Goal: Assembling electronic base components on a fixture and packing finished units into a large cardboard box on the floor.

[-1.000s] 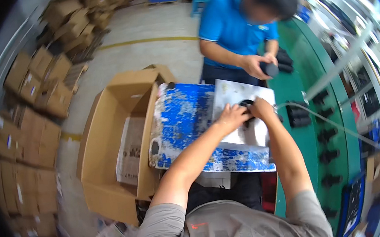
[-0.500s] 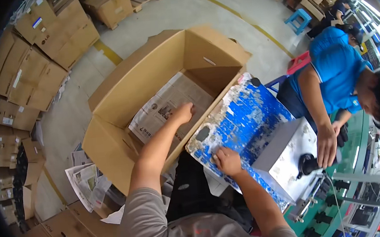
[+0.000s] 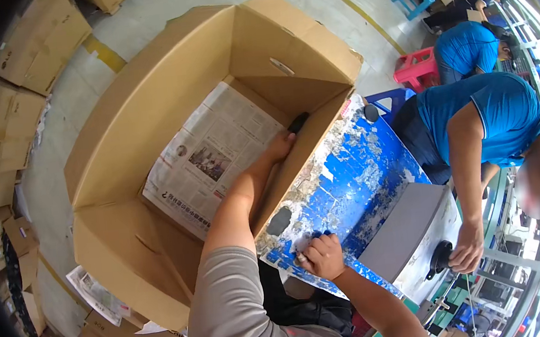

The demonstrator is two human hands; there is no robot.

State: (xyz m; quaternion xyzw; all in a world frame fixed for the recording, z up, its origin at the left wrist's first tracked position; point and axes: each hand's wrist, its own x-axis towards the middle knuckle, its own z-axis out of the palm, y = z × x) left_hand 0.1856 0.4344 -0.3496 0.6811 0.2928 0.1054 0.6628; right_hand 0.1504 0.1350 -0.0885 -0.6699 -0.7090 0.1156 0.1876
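Inside cardboard box [image 3: 164, 100], left hand [image 3: 279, 146] holding black part [image 3: 297, 123]

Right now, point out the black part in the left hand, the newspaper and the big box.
black part [image 3: 297, 123], head view, its middle, above the fingers
newspaper [image 3: 213, 156], head view, centre of the sheet
big box [image 3: 144, 96], head view, inner left wall

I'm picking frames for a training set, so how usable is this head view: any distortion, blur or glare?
Head view: strong fisheye, so the cardboard box walls bow and a black rim cuts the corners; the left hand inside the box and the right hand on the chipped blue board look sharp; daylight is even with soft shadows; the far right edge washes out bright.
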